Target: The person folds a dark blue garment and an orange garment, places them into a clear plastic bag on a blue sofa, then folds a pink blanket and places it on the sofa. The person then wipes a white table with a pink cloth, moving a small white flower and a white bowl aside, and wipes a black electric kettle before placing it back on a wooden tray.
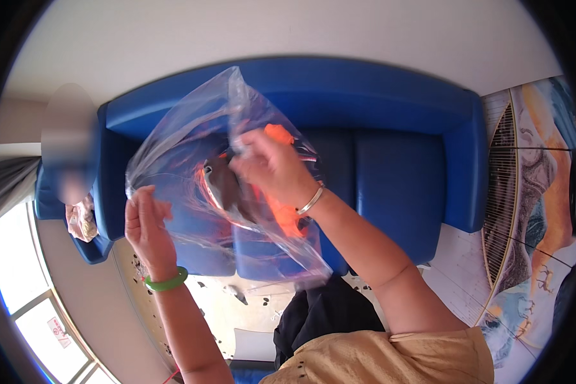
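Observation:
A large clear plastic bag (pixel 182 127) is spread in the air between my hands, above a blue sofa (pixel 398 187). At its left corner, my left hand (pixel 146 230) pinches the film; a green bangle circles that wrist. My right hand (pixel 278 168), with a silver bangle at the wrist, grips a bunched part of the bag near its middle. Bright orange material (pixel 288 218) shows beside and below the right hand. A dark grey item (pixel 228 189) with a pale edge appears through the film. Whether these lie inside the bag or behind it, I cannot tell.
The sofa's backrest (pixel 317 91) stands against a pale wall (pixel 297 33). At left are another blue seat with a pinkish cloth (pixel 81 218), a blurred patch and a window (pixel 17 259). A patterned panel (pixel 533 206) is at right. My dark-trousered legs (pixel 326 312) are below.

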The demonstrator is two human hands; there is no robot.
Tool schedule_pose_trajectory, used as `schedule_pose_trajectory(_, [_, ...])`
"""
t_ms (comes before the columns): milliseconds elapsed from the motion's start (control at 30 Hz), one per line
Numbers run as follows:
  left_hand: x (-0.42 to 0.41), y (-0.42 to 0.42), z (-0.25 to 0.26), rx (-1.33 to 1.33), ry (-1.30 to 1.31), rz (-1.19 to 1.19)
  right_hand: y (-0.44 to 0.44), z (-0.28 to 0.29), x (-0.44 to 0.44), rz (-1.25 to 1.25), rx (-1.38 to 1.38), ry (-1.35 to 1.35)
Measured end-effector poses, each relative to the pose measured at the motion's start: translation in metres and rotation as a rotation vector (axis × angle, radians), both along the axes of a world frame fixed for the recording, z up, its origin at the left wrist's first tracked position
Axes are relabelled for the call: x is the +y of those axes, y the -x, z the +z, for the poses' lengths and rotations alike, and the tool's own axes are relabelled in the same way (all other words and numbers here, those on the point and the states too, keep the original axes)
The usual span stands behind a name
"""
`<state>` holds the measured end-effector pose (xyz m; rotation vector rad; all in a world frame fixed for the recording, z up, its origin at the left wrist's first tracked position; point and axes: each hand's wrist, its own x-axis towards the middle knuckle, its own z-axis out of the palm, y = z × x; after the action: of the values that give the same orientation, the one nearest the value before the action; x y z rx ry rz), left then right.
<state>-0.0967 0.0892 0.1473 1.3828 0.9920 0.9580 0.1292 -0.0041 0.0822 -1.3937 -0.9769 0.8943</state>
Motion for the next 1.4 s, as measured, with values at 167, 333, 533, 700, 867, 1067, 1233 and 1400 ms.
schedule_pose_trajectory(167, [-0.023,-0.003,-0.032,0.117,0.052,-0.080,-0.023,-0.041,-0.036,0.042,-0.295,-0.138])
schedule_pose_trajectory(333, [-0.082,0.007,-0.095,0.436,-0.008,-0.353,-0.001,-0.065,-0.073,0.076,-0.491,-0.031])
schedule_pose_trajectory(533, [-0.110,0.001,-0.160,0.358,0.496,-0.336,0.062,-0.122,-0.043,0.190,-0.628,-0.063])
schedule_pose_trajectory(700, [-0.089,0.008,-0.168,0.604,-0.011,-0.334,0.067,-0.179,0.005,0.422,-0.789,0.030])
schedule_pose_trajectory(867, [-0.087,0.026,-0.142,0.746,-0.322,-0.230,0.079,-0.209,0.027,0.015,-0.352,0.319])
schedule_pose_trajectory(1067, [-0.123,0.034,-0.180,0.896,-0.300,-0.180,0.074,-0.169,0.034,-0.124,0.010,0.420])
schedule_pose_trajectory(1233, [-0.100,-0.022,-0.237,0.656,-0.038,-0.387,0.076,-0.092,0.004,0.116,-0.322,0.472])
schedule_pose_trajectory(1400, [-0.060,-0.060,-0.243,0.272,-0.026,-0.039,0.060,-0.058,0.002,0.108,-0.332,0.487])
